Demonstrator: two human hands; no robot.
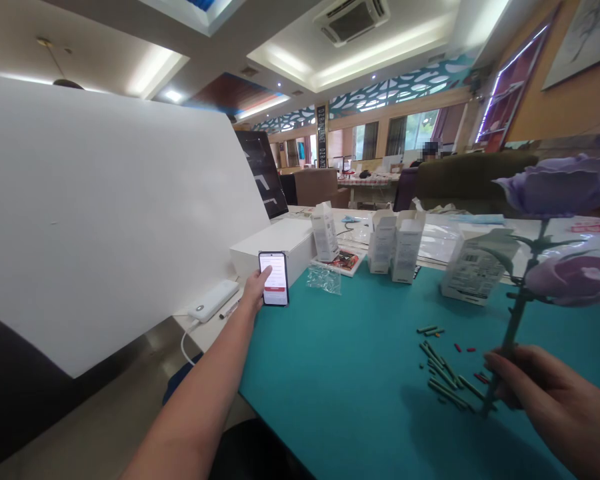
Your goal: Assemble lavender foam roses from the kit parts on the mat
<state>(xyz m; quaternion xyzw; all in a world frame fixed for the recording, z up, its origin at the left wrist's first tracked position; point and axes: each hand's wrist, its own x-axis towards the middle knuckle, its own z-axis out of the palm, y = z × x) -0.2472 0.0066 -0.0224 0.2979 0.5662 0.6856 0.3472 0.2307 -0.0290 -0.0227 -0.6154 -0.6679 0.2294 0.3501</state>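
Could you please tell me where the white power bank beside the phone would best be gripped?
Probably across the narrow width of the power bank, near its free end, coming from above. It lies flat, and its cable leaves the other end. The left hand, at the phone, is nearest.

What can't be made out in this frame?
- Head view: the text on the phone at the left hand is too small to read.
- The purple flower held by the right hand is cut off by the right edge.
- Labels on the white boxes are too small.
- The small green sticks on the teal mat are blurred.
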